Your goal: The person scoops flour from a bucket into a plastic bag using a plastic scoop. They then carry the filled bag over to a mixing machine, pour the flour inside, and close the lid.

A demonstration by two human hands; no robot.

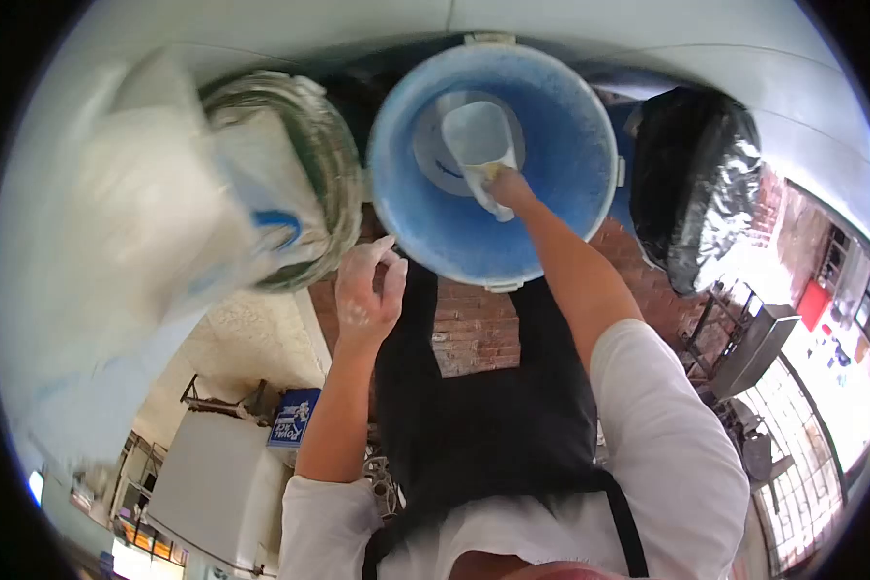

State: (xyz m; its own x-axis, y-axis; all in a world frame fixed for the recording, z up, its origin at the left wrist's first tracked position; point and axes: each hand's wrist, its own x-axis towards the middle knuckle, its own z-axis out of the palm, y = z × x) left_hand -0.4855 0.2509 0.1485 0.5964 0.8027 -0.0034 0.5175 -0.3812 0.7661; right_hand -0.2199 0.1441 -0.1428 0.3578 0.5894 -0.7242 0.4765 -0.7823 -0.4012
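My right hand (507, 188) reaches down into a large blue barrel (570, 116) and grips a white scoop (478, 135) by its handle. The scoop is over the barrel's floor, where a pale round patch shows; whether the scoop carries anything I cannot tell. Dusted with white powder, my left hand (367, 285) is at the barrel's near left rim, fingers loosely bent and thumb apart, with nothing seen in it. Whether its fingertips touch the rim is unclear.
A blurred white sack (155, 184) fills the left side. Behind it stands a green-rimmed barrel (343, 174) with a bag inside. Right of the blue barrel is a container covered in black plastic (691, 184). A blue box (295, 418) and brick floor (474, 329) lie below.
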